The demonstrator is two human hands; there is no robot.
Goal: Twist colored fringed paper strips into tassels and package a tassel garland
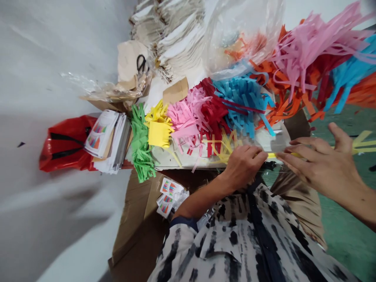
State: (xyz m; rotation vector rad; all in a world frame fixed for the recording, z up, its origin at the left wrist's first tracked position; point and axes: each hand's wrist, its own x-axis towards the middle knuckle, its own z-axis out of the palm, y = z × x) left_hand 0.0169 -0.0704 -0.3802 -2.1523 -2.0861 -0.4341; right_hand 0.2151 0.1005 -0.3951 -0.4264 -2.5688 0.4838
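Observation:
A yellow tissue-paper tassel (272, 155) is stretched between my two hands, its middle twisted into a thin cord. My left hand (244, 165) is closed around one side, and the fringed strips fan out to its left. The thumb and forefinger of my right hand (321, 159) pinch the cord, while the other fingers are spread. More yellow strips stick out beyond my right hand. Left of my hands, on the table edge, lie pink (192, 109), red (214, 113), yellow (160, 131) and green (142, 145) fringed paper bundles.
A blue fringed bundle (242, 102) and orange strips (286, 103) lie behind my hands, with pink fringe (323, 43) at upper right. Stacked white paper bundles (179, 43) stand at the back. Printed cards (102, 133) rest by a red bag (66, 143); a cardboard box (138, 219) sits below.

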